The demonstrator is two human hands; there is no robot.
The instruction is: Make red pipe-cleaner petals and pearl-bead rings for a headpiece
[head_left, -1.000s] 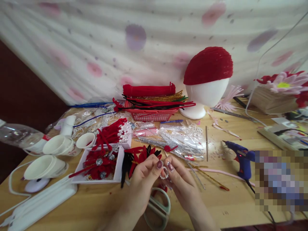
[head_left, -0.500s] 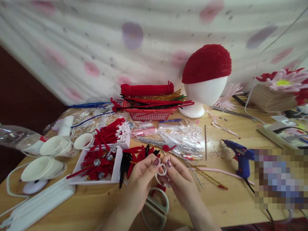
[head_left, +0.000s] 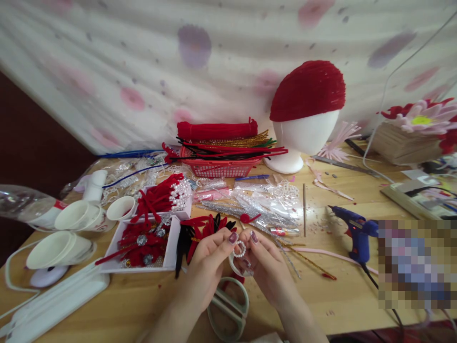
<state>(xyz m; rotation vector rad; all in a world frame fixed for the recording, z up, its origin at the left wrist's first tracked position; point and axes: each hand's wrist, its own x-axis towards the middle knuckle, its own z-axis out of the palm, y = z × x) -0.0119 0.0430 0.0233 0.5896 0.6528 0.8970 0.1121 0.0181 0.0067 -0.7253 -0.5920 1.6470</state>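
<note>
My left hand is closed, its thumb and forefinger pinching a small ring of white pearl beads. Close against it on the right, my right hand is also pinched, with a tiny pale bit at its thumb tip too small to name. Under the fingers curves a pale rim, mostly hidden. Scissors with pale handles lie below the hands, blades covered. Just beyond the fingers is a red coiled piece, and black and red fuzzy stems lie behind my left hand.
White boxes hold red fuzzy pieces. Paper cups stand left. A red basket of stems and a white head form with a red cap are at the back. A blue glue gun with a cord lies right.
My right thumb has shifted slightly away from the bead ring, which stays at my left fingertips. The whole view has moved a little; the things on the table lie as before.
</note>
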